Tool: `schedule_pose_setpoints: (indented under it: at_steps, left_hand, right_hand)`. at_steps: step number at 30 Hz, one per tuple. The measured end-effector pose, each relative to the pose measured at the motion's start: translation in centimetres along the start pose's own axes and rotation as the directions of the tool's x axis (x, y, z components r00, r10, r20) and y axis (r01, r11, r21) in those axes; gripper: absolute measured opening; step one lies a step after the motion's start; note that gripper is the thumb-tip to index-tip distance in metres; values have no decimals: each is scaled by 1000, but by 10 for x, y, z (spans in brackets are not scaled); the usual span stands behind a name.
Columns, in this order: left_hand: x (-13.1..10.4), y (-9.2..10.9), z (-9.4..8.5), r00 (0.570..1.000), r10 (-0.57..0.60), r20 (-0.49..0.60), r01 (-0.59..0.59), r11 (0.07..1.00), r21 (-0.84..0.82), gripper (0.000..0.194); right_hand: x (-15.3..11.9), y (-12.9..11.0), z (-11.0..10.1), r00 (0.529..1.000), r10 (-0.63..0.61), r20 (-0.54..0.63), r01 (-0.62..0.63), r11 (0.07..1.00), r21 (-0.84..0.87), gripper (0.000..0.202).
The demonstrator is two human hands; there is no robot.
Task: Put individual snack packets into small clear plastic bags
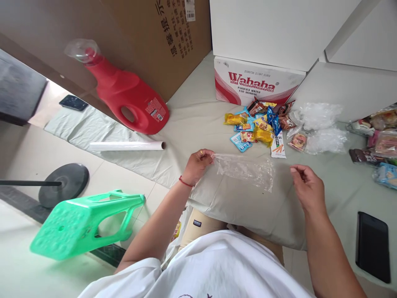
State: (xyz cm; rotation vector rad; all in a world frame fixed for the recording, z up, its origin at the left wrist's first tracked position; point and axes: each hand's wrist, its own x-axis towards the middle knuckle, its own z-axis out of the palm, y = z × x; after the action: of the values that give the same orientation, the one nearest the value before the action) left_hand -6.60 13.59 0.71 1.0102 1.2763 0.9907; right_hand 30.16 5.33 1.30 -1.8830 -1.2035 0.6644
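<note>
A clear plastic bag [245,169] stretches out to the right from my left hand [199,164], whose fingers pinch its left end. Flat and crinkled, it hangs just above the cloth-covered surface [242,207]. To the right of the bag, and apart from it, my right hand [307,186] is closed with thumb and fingertips together; whether anything small is between them cannot be made out. Beyond the bag lies a pile of small wrapped snacks [263,134], with a white snack packet [278,145] at its near edge.
Clear plastic bags [325,140] lie right of the snacks, with more packaged food [386,145] at the far right. A black phone [373,247] is near my right arm. A red jug [130,99], white roll [127,146], Wahaha box [257,85] and green stool [74,223] stand around.
</note>
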Motion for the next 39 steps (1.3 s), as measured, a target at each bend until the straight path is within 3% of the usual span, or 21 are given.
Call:
schedule_pose_setpoints:
  at_steps: [2, 4, 7, 9, 12, 13, 14, 17, 19, 23, 25, 27, 28, 30, 32, 34, 35, 36, 39]
  left_hand:
    - [14, 10, -1, 998, 4, 58, -8, 998, 61, 26]
    - [32, 23, -2, 998, 6, 65, -17, 986, 166, 21]
    - [48, 42, -4, 993, 79, -87, -48, 949, 311, 38]
    - [42, 47, -4, 947, 215, -239, -116, 922, 370, 53]
    - [9, 37, 2, 837, 380, -393, -234, 899, 371, 51]
    - [-5, 30, 6, 833, 370, -411, -242, 912, 330, 44]
    - [-20, 22, 10, 855, 320, -407, -222, 937, 271, 34]
    - [-53, -1, 29, 952, 77, -295, -56, 995, 80, 19]
    - [-64, -10, 42, 978, -37, -204, 38, 999, 2, 19]
    - [-66, -9, 61, 989, -135, -63, 132, 990, -42, 22]
    - [-65, -3, 68, 987, -158, -16, 157, 986, -48, 27]
    - [-63, 3, 75, 977, -207, 44, 210, 974, -86, 37]
    - [-62, 6, 79, 968, -241, 72, 248, 961, -119, 43]
    - [-60, 8, 88, 949, -304, 89, 315, 931, -184, 54]
    - [-58, 7, 97, 941, -336, 36, 336, 918, -211, 59]
    - [-56, 2, 102, 945, -324, -41, 311, 930, -194, 54]
    - [-55, -2, 103, 950, -307, -65, 291, 940, -180, 47]
    - [-55, -6, 104, 955, -285, -80, 270, 949, -164, 39]
    - [-58, -17, 100, 975, -203, -86, 199, 979, -49, 19]
  right_hand:
    - [19, -2, 8, 999, -7, 33, 8, 1000, -9, 53]
    - [39, -8, 17, 978, 10, 207, -19, 999, 39, 63]
    - [54, -19, 26, 871, 70, 486, -111, 992, 56, 60]
    - [49, -24, 29, 840, 72, 537, -113, 993, 43, 51]
    - [32, -23, 32, 885, 2, 466, -44, 996, 78, 42]
    - [28, -21, 35, 918, -7, 396, -22, 997, 70, 41]
    - [26, -19, 38, 953, -4, 304, -10, 999, 47, 42]
    - [37, -16, 52, 996, 57, 62, -55, 998, -31, 52]
    - [51, -18, 62, 989, 128, 71, -125, 991, -44, 55]
    - [58, -30, 71, 951, 163, 261, -179, 983, 36, 39]
    - [42, -38, 69, 967, 59, 249, -84, 992, 93, 33]
    - [16, -48, 66, 972, -129, 197, 113, 990, 87, 28]
    - [0, -53, 66, 951, -241, 192, 234, 970, 61, 25]
    - [-33, -62, 68, 863, -435, 256, 452, 892, -7, 23]
    - [-61, -68, 72, 743, -549, 382, 602, 798, -26, 24]
    - [-77, -71, 75, 641, -601, 478, 671, 741, 30, 22]
    - [-79, -70, 76, 626, -615, 479, 672, 738, 68, 21]
    - [-78, -70, 76, 646, -619, 446, 656, 749, 90, 21]
    - [-57, -68, 76, 787, -568, 241, 578, 815, 34, 39]
